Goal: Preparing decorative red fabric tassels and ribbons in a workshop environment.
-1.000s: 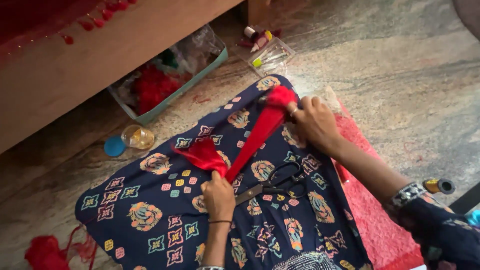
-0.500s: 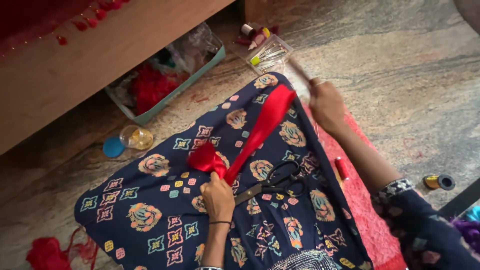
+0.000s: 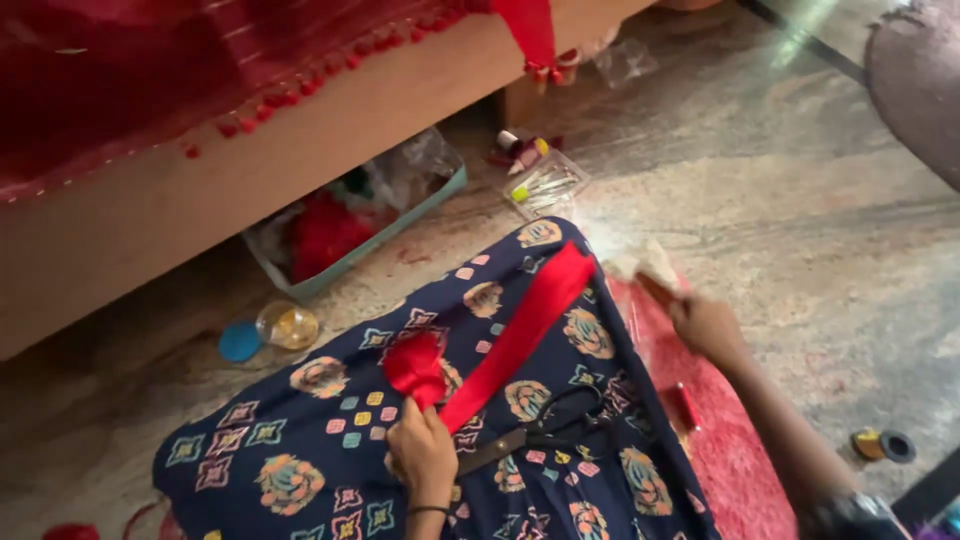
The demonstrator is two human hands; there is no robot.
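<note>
**Red ribbon pinned flat on the lap**

Red ribbon point(image 3: 520, 335) lay in a long slant across the dark patterned cloth point(image 3: 300, 460) that covered the person's lap. Its lower end was bunched into a loose fold and its upper end reached the cloth's far edge.

In the head view, the left hand point(image 3: 422, 450) pressed down at the bunched end, its grip pinched on the ribbon just below the fold. The right hand point(image 3: 708, 325) was off the ribbon, out over the red mat point(image 3: 740, 470). Its grip was clenched on a small pale object point(image 3: 655, 270) too blurred to identify.

Black scissors point(image 3: 540, 435) rested on the cloth just beside the ribbon, touched by neither hand. On the floor point(image 3: 800, 200) beyond were a clear box point(image 3: 545, 185) of small items, a tray point(image 3: 350, 230) with red stuff in it, and a little jar point(image 3: 287, 325) near a blue lid point(image 3: 240, 342).

By the look of it, the step in hand was holding the ribbon steady while the other hand dealt with a tool. Further work on the ribbon would call for keeping the left pinch firm, since the free end lay unweighted.
</note>
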